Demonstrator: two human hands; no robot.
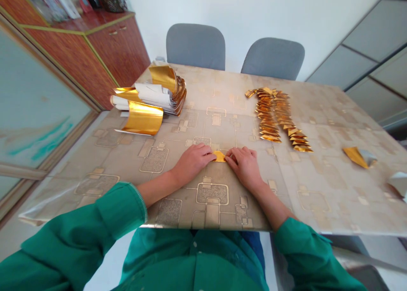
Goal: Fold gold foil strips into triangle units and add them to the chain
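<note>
Keeping my left hand and right hand low and even, I touch the small gold foil piece from both sides, mid-bench on the patterned beige bench, though I cannot tell whether they grip it.

The left hand and right hand cover most of the small gold foil piece, hiding its shape. The right edge cuts off a pale foil scrap; the top edge cuts off blurred packets on the wooden cabinet.
</note>
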